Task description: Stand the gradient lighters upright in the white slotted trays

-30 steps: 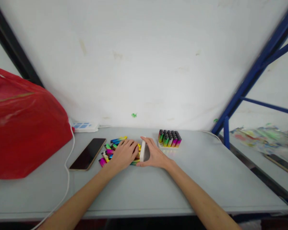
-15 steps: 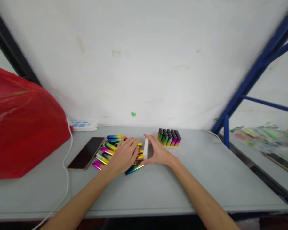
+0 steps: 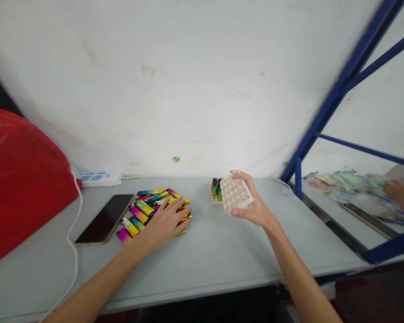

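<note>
Several lighters in shiny mixed colours lie in a loose pile on the table, left of centre. My left hand lies over the right side of this pile, fingers stretched out and apart, and hides some of the lighters. In my right hand is a small white plastic tray, gripped by its edges between thumb and fingers and tilted up so that its rows of round bumps or pockets face me. Behind the tray stand upright lighters in a white holder, mostly covered by it.
A dark-screened phone lies left of the pile. A red bag, a white power strip and a white cable are farther left. A blue metal frame rises at right; beyond it are plastic packets and another person's hand.
My right hand has lifted the white tray away from the pile, moved right and turned its bumpy face toward me. My left hand stays over the lighters. The view has swung rightward.
</note>
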A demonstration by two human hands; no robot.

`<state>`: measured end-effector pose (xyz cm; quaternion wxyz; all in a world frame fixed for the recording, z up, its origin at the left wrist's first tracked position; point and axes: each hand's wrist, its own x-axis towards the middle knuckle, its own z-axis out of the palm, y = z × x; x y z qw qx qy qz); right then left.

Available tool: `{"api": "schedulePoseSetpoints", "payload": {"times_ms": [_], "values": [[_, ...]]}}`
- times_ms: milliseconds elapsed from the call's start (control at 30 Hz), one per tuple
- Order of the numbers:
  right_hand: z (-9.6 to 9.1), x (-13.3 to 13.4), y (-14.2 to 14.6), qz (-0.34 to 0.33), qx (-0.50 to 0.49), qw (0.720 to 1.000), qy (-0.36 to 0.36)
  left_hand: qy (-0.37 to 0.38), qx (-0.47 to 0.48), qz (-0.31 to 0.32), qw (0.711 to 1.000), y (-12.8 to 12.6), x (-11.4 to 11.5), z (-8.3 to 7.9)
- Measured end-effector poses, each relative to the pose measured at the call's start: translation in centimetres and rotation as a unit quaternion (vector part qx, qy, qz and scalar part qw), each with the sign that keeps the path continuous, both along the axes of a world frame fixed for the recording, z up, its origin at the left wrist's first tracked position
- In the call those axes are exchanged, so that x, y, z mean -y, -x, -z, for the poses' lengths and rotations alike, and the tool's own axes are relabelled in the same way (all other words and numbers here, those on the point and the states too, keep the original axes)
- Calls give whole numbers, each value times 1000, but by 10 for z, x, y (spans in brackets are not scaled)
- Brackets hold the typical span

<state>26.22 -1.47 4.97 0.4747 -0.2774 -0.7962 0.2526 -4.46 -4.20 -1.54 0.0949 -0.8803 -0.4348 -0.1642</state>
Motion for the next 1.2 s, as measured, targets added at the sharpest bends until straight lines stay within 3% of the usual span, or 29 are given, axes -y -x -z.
{"api": "schedulePoseSetpoints", "payload": {"times_ms": [133,233,300,367,433,567,667,800,933,1033,1133,1200], "values": [[8,4,-67,70,-19,996,55,-18,-14,23,999,5,-9,1],[35,-7,-105,172,-39,980,91,-46,-15,9,999,6,-15,0],[56,-18,-118,197,-29,972,123,-60,-12,8,998,7,-16,-1],[75,-33,-123,209,14,971,116,-62,-14,24,998,8,-15,-3],[89,-49,-123,234,100,965,66,-58,-20,36,997,9,-12,-5],[103,-77,-119,245,250,936,24,-31,-1,18,999,3,-9,-10],[109,-84,-115,279,313,908,19,-2,48,-29,998,-20,-20,-15],[111,-76,-106,331,336,881,27,88,103,-42,990,-75,-57,-24],[89,-63,-89,341,300,890,43,113,99,-24,988,-122,-103,-32],[42,-31,-69,339,134,931,-3,126,86,7,988,-133,-121,-34],[-20,37,-36,239,-106,965,-9,139,96,19,986,-128,-116,-33],[-54,93,-12,87,-189,977,56,132,97,0,986,-123,-103,-34]]}}
